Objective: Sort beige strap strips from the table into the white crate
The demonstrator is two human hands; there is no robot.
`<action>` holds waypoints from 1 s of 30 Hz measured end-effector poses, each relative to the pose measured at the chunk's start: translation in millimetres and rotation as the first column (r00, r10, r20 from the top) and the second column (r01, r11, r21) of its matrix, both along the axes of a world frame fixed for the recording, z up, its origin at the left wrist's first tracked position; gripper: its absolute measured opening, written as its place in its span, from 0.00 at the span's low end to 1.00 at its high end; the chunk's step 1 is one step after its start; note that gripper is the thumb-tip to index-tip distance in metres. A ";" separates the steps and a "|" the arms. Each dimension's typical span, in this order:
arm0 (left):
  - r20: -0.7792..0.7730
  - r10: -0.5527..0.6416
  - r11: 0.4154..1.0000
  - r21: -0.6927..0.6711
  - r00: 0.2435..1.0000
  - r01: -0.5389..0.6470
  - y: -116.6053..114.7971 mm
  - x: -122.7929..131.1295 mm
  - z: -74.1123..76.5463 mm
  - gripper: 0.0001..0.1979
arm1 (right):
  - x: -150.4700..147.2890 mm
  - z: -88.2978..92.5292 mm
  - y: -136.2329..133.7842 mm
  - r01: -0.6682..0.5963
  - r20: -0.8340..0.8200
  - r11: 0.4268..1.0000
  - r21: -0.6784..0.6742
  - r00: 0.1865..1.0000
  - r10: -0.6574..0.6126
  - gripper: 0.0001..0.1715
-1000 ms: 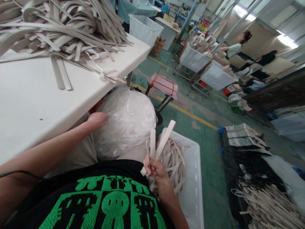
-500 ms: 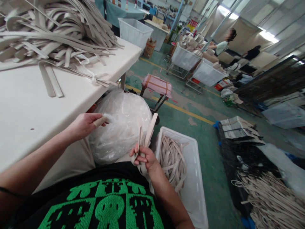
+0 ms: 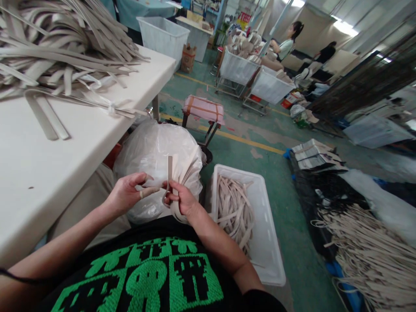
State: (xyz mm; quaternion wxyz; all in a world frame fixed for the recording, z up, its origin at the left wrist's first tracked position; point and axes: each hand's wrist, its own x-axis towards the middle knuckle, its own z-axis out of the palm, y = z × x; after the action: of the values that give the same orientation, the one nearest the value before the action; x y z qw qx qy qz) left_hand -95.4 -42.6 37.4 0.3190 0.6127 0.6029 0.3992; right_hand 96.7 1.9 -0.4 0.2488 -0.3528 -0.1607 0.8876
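Note:
Several beige fabric-like strips are gripped in my right hand, their flat ends fanned upward and a loop hanging below the fingers. My left hand is just to the left, thumb and index finger apart, with a beige wrap round one finger. That fingertip reaches close to the strips; whether it touches them I cannot tell. Behind both hands bulges a large clear plastic bag. To the right, a white plastic bin holds a tangle of similar strips.
A white table on the left carries a big heap of strips. Past the bag stands a stool with a pink cushion. More strips lie on the floor at right. A person stands by wheeled bins.
My left hand has moved right toward the strips, and its fingers have spread. My right hand has shifted left with the strips in it. The whole view has turned slightly.

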 end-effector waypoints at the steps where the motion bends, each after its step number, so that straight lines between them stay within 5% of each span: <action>1: -0.018 -0.002 1.000 0.005 1.000 0.002 -2.0 0.8 -1.5 0.18 | 0.2 -3.0 1.5 0.023 0.052 1.000 0.018 0.998 -0.024 0.12; 8: 0.050 0.022 0.981 -0.195 0.998 -0.012 -12.0 -5.9 -12.7 0.24 | 27.8 -12.8 21.2 0.112 0.318 0.933 0.342 0.920 -0.227 0.16; 13: 0.233 0.162 0.920 -0.387 0.959 -0.062 -12.1 -14.9 -21.0 0.26 | 43.5 -21.7 40.1 -0.043 0.544 0.913 0.406 0.814 -0.204 0.15; 17: 0.471 0.324 0.855 -0.516 0.821 -0.042 -12.5 -16.1 -24.4 0.23 | 53.4 -31.4 47.2 -0.030 0.634 0.908 0.418 0.725 -0.267 0.11; 21: 0.571 0.451 0.806 -0.591 0.686 -0.038 -15.4 -7.9 -22.0 0.22 | 71.1 -19.4 35.8 -0.014 0.655 0.896 0.443 0.688 -0.313 0.12; 23: 0.556 0.404 0.829 -0.558 0.726 -0.035 -17.6 -2.2 -20.3 0.21 | 76.5 -5.6 23.8 -0.073 0.589 0.911 0.407 0.783 -0.200 0.16; 26: 0.404 0.200 0.902 -0.432 0.893 -0.007 -21.1 3.6 -17.6 0.20 | 72.6 12.5 6.3 -0.239 0.356 0.918 0.318 0.927 0.118 0.20; 28: 0.157 0.014 0.955 -0.295 0.988 0.033 -23.4 4.5 -15.2 0.18 | 63.9 16.7 0.2 -0.301 0.240 0.912 0.280 0.941 0.237 0.21; 30: -0.169 -0.129 0.986 -0.127 0.977 0.108 -25.6 3.4 -12.0 0.17 | 54.5 14.1 -0.4 -0.327 0.191 0.911 0.251 0.939 0.285 0.22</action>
State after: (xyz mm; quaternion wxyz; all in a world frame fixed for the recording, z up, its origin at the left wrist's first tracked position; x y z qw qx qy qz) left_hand -91.9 -68.2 25.5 0.3227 0.6609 0.6135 0.2875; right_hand 151.2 1.5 13.7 0.1407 -0.3505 -0.3557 0.8549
